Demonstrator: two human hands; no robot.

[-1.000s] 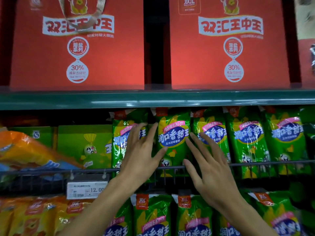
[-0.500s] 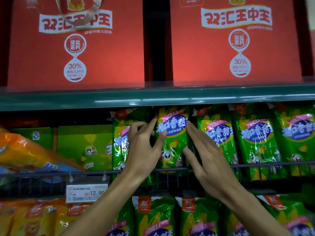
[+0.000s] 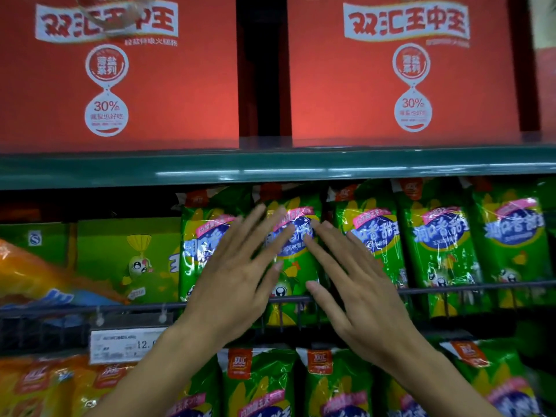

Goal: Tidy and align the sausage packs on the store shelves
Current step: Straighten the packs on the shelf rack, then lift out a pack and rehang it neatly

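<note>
Two bare hands are reaching up to a store shelf. The left hand (image 3: 237,275) and right hand (image 3: 358,284) are lying flat with fingers spread wide, holding nothing, fingertips pressing a green sausage pack (image 3: 293,266) standing between them behind a wire rail (image 3: 451,288). More green packs (image 3: 436,251) are standing just right of the right hand. Red boxes (image 3: 403,70) are sitting on the shelf above both hands.

Green shelf edge (image 3: 270,168), wire rail (image 3: 481,288), dim store light
</note>
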